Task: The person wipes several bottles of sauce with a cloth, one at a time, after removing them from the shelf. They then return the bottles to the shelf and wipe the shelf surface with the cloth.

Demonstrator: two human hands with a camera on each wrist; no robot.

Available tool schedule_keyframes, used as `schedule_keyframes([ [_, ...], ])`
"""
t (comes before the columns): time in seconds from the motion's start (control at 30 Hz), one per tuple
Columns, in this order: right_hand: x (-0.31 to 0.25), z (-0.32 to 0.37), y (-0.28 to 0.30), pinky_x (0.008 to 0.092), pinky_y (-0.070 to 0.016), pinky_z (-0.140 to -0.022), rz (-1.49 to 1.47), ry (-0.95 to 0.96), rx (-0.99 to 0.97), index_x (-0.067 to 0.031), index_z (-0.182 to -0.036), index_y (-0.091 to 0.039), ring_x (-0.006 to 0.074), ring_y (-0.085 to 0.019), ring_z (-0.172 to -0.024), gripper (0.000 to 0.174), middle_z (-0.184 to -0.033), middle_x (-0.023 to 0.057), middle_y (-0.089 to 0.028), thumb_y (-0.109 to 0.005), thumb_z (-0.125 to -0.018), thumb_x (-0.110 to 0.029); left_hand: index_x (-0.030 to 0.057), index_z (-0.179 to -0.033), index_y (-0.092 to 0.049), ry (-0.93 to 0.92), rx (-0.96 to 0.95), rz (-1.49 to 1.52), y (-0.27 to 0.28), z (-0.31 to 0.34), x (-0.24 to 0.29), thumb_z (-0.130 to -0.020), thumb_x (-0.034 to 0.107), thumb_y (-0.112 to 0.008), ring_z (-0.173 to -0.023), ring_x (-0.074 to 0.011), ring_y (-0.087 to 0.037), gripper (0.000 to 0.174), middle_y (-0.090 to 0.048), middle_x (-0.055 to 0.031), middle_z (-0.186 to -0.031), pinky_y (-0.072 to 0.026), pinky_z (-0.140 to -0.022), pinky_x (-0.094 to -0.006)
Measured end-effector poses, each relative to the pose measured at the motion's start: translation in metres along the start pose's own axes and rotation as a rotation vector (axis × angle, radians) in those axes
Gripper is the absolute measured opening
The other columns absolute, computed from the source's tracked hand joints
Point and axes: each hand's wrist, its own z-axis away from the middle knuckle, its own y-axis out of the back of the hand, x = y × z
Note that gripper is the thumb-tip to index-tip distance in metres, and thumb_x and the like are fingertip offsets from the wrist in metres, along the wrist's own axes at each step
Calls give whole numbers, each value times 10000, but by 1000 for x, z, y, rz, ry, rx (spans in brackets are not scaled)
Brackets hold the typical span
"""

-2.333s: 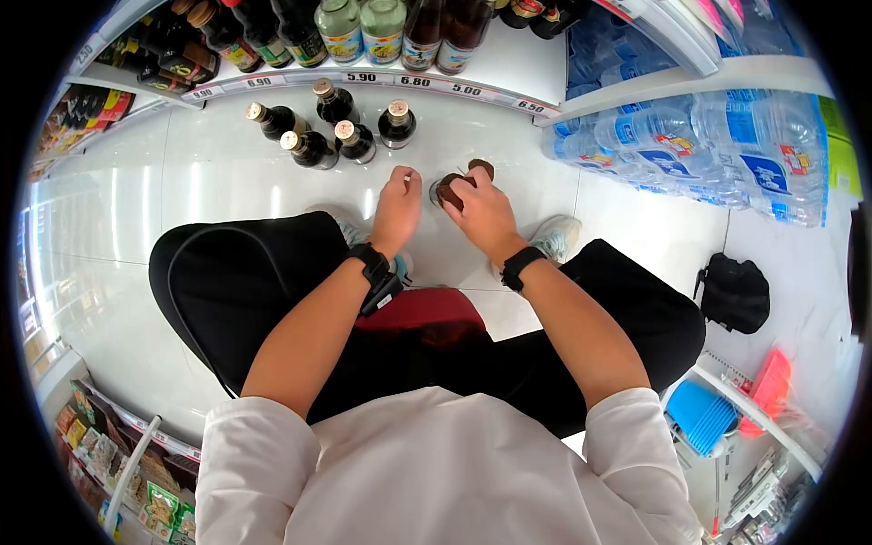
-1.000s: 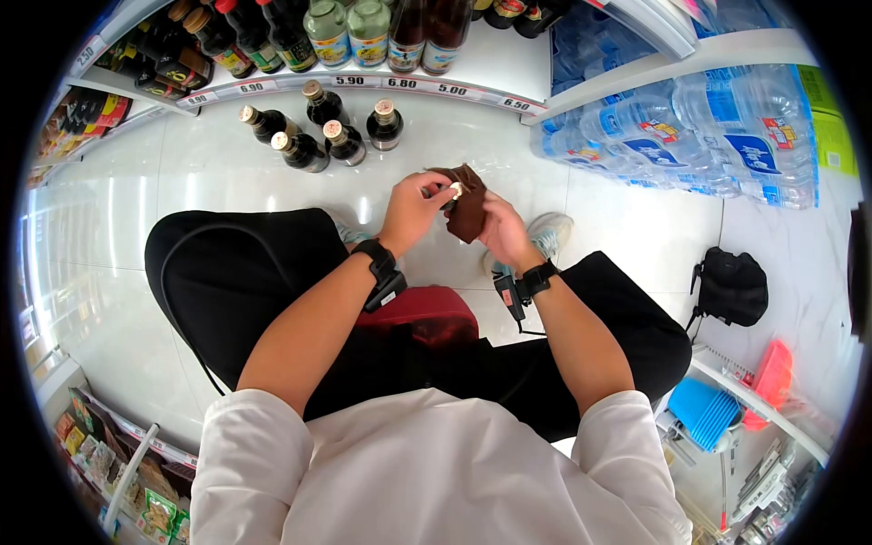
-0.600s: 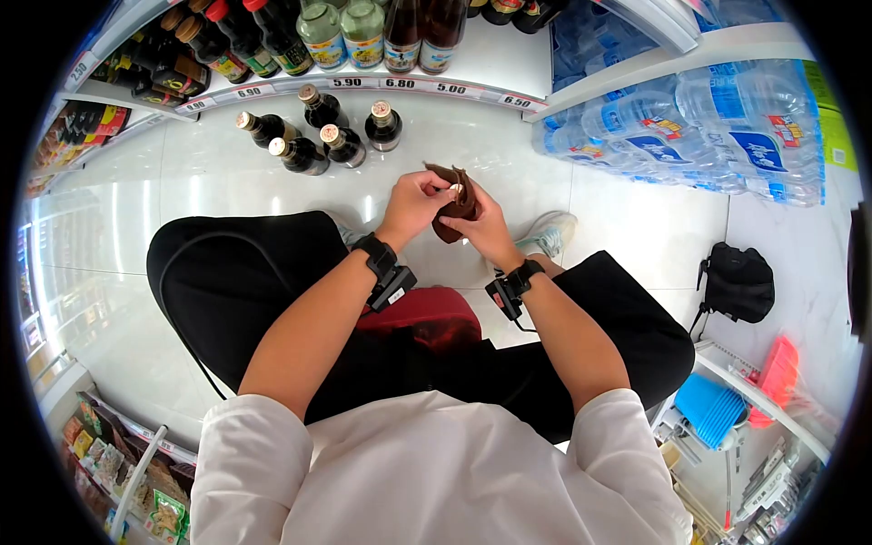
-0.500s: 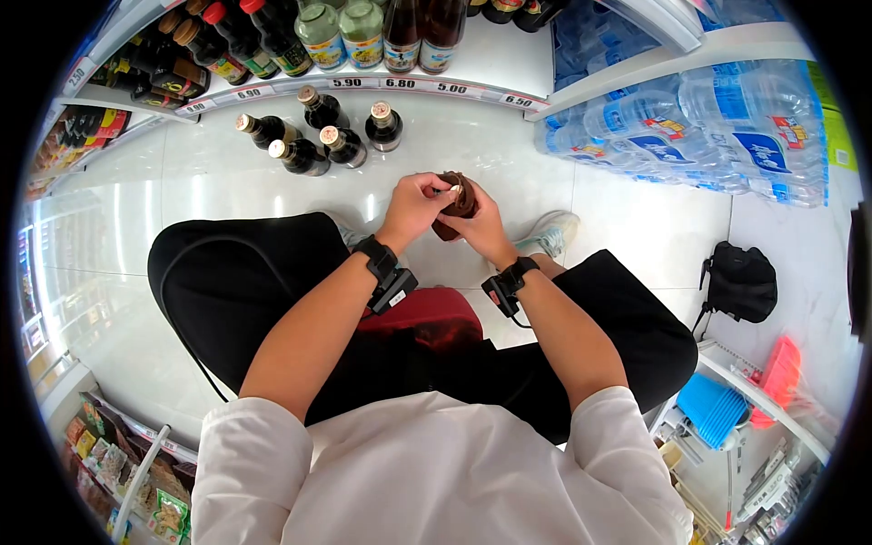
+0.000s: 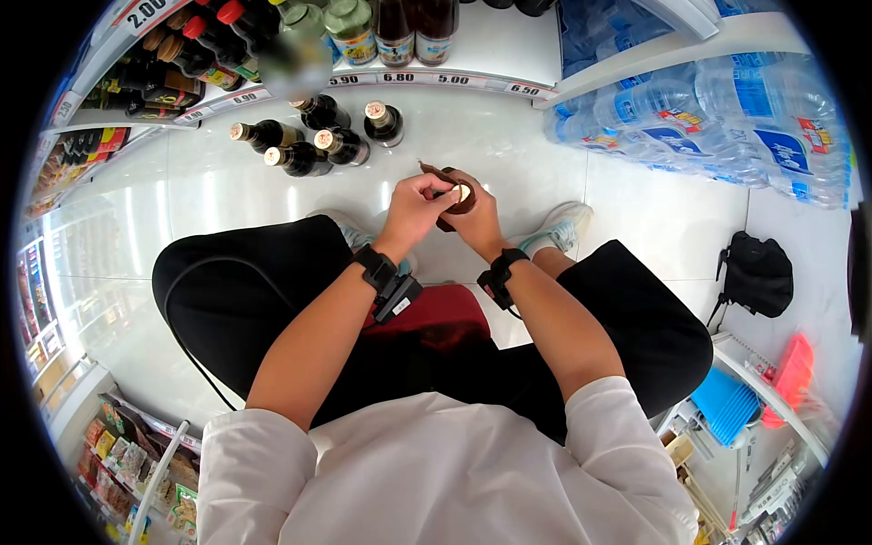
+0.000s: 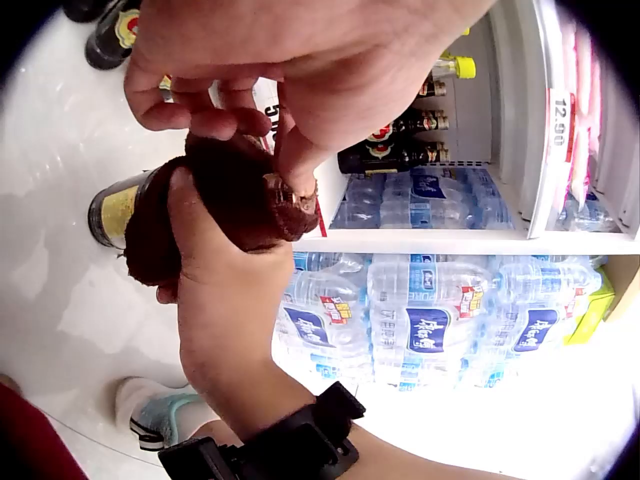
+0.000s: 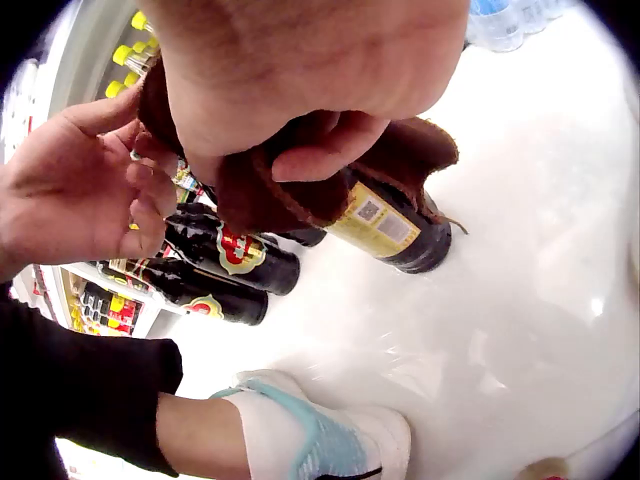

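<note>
Dark bottle [image 7: 385, 228] was partly wrapped in brown cloth [image 6: 232, 195]; the right hand [image 5: 478, 221] curled round the cloth while the left hand [image 5: 411, 211] pinched the cap [image 5: 465, 192].

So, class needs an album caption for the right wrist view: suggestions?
Right hand gripping brown cloth around a yellow-labelled bottle.

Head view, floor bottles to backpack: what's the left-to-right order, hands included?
Five dark capped bottles → left hand → brown cloth → right hand → right sneaker → black backpack.
</note>
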Motion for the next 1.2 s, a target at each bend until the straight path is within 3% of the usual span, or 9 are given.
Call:
schedule_keyframes([
  [0.17,17,0,1,380,-496,-893,170,82,60,-49,-1187,-568,314,-594,-1096,576,-1178,140,-623,-820,-676,-135,33,-875,-722,36,-11,-47,2,1,11,-825,145,-755,-614,-38,-358,127,-438,72,-649,-297,-538,-219],
  [0.27,12,-1,5,333,-486,-911,232,68,3,-41,-1255,-519,254,-607,-1088,656,-1202,135,-609,-831,-682,-115,33,-873,-721,48,-11,-36,1,3,12,-823,161,-762,-609,-35,-349,144,-402,76,-643,-283,-535,-218],
  [0.5,26,-4,11,319,-478,-898,267,80,-18,-60,-1261,-501,247,-605,-1042,661,-1160,116,-609,-831,-693,-136,29,-881,-719,46,-3,-66,1,5,11,-823,178,-761,-587,-34,-354,166,-422,72,-623,-287,-517,-224],
  [0.7,27,-3,22,299,-502,-848,39,164,-128,-56,-1321,-469,192,-588,-1040,701,-1191,95,-592,-825,-721,-130,43,-913,-723,68,-14,-57,1,7,9,-846,183,-748,-615,-24,-362,157,-423,86,-653,-290,-539,-214],
  [0.77,30,1,23,297,-504,-884,-247,-92,-144,-38,-1346,-466,183,-579,-1066,718,-1242,87,-580,-815,-721,-94,43,-924,-722,94,-21,-70,1,6,11,-852,179,-742,-618,-22,-366,155,-430,87,-656,-293,-542,-212],
  [0.8,25,3,24,297,-504,-884,-247,-91,-139,-38,-1346,-466,183,-579,-1066,718,-1242,87,-580,-815,-721,-94,43,-933,-720,90,-19,-81,1,6,10,-856,178,-739,-619,-20,-366,156,-433,88,-658,-291,-542,-209],
  [0.87,14,5,27,270,-545,-738,-360,-318,-154,-51,-1371,-448,144,-590,-996,747,-1233,73,-581,-815,-721,-70,44,-941,-719,84,-21,-92,2,6,8,-860,178,-736,-619,-19,-366,158,-436,90,-660,-290,-542,-207],
  [0.97,12,7,23,248,-530,-594,-281,-247,-119,-68,-1364,-451,106,-588,-960,738,-1219,58,-588,-810,-720,-51,45,-944,-718,73,-21,-84,1,5,7,-865,178,-731,-619,-17,-370,156,-442,90,-663,-289,-540,-205],
  [1.2,34,-1,19,342,-511,-837,-41,-63,-102,-90,-1338,-454,272,-603,-1043,774,-1194,107,-612,-848,-678,-167,38,-926,-717,64,-19,-113,3,6,10,-856,184,-736,-599,-26,-377,164,-454,76,-644,-297,-526,-217],
])
